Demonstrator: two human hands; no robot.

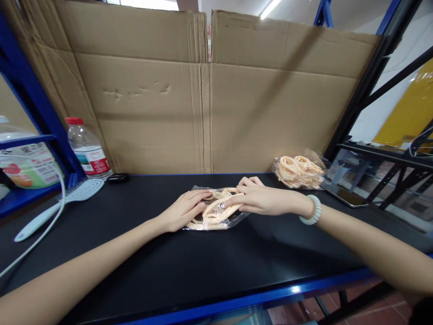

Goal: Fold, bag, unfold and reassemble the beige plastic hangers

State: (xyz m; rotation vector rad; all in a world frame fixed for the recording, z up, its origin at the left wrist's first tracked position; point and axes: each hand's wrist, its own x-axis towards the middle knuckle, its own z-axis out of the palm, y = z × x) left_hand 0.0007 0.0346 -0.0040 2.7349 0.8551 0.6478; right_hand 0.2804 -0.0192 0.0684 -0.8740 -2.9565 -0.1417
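A clear plastic bag [239, 220] lies on the black tabletop in front of me, with peach-coloured looped pieces in or on it. My left hand [184, 210] rests on the bag's left side, fingers stretched out over the loops and thumb apart. From the right, my right hand [259, 197] pinches a peach-coloured looped piece [216, 215] between thumb and fingers, at its upper right end. Whether this piece is inside the film or on top of it, I cannot tell. A pale beaded bracelet circles my right wrist.
At the back right sits a pile of peach looped pieces in clear film [299, 171], beside a flat glossy tablet-like object [345, 196]. On the left are a red-capped bottle [89, 151], a pale hairbrush [84, 189], a white cable [62, 194] and a small black object [117, 178]. Cardboard [152, 113] walls the back.
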